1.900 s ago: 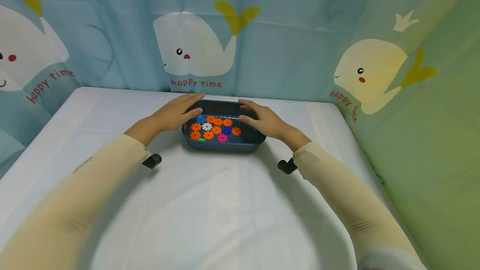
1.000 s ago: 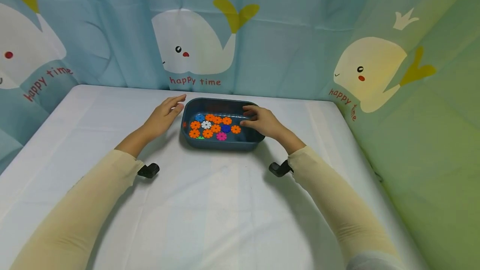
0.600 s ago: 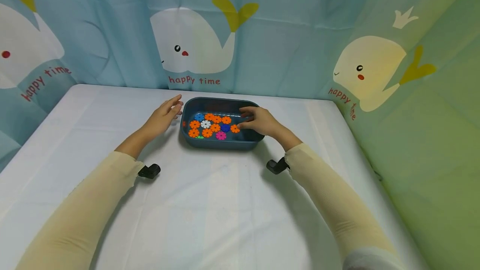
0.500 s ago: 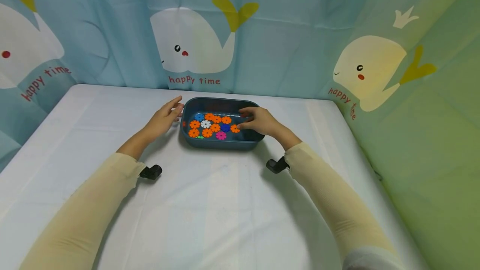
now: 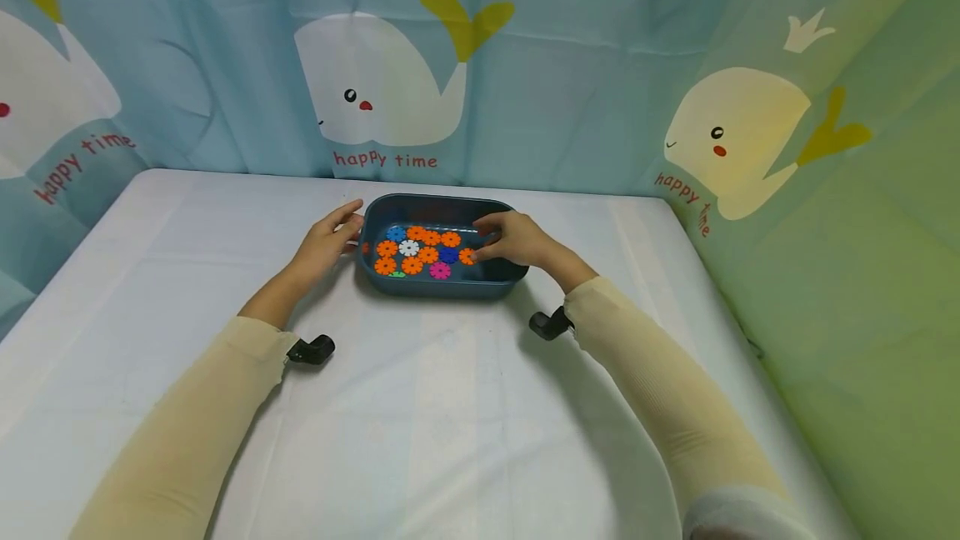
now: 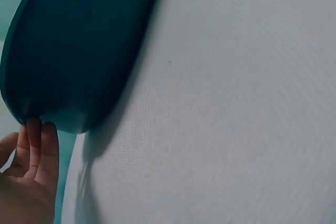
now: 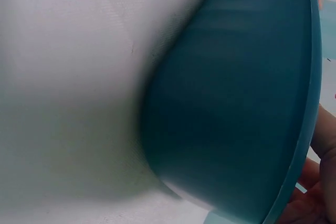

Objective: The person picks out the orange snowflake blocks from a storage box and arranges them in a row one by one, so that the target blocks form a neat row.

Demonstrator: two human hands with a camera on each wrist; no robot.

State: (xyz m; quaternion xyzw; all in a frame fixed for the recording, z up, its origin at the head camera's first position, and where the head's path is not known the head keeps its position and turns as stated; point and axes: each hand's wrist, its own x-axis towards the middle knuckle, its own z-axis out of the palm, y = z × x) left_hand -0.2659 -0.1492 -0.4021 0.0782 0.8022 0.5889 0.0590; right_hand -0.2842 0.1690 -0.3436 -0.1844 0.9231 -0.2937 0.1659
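Observation:
A dark blue-green plastic tub [image 5: 442, 288] stands near the table's far edge, holding several flower-shaped discs. Most are orange [image 5: 412, 266]; among them lie a white disc [image 5: 408, 247], a pink disc [image 5: 440, 271], blue ones and a bit of green. My left hand [image 5: 318, 252] is at the tub's left end, and in the left wrist view its extended fingertips [image 6: 34, 129] meet the tub's rim. My right hand [image 5: 521, 240] reaches over the right end, loosely bent fingers inside, thumb close to an orange disc [image 5: 467, 257]. The right wrist view mostly shows the tub's outer wall [image 7: 226, 103].
A white cloth [image 5: 450, 423] covers the table. Behind it hangs a blue curtain [image 5: 570, 107] printed with whales, turning green along the right side. Black camera mounts [image 5: 312, 350] stick out beneath both sleeves.
My left hand has drawn back from over the tub to its left end. My right hand has lowered into the right end, its thumb coming closer to the rightmost orange disc.

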